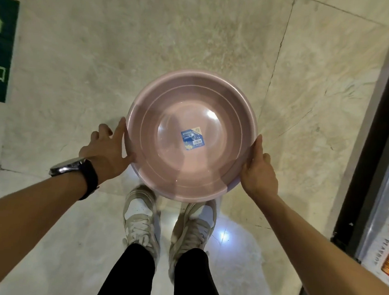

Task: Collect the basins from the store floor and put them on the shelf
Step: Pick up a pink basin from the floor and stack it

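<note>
Head view, looking straight down. A round pink basin (191, 135) sits level between two bare hands, open side up, above pale marble floor tiles (151, 39). Whether its base rests on the floor or is lifted clear, I cannot tell. A blue label (192, 140) is stuck near the centre of the basin's bottom; its print is too small to read. Left hand (106, 151) presses against the basin's left rim, thumb hooked onto the near-left edge, index finger laid along the outer wall, remaining fingers spread loosely away from the rim. A dark-strapped wristwatch (75, 169) sits on the left wrist. Right hand (258, 169) cups the right rim, fingers together and running along the outer edge, palm against the wall. Both forearms are bare. Directly below the basin, two pale sneakers (141, 215) stand side by side on the tiles, black trouser legs above them; the basin's near edge overlaps the toe of each shoe from this angle. A green floor sign (0, 48) with an arrow lies at the left edge. At the right edge runs a dark shelf upright (376, 129), with boxed goods (388, 241) beside it.
</note>
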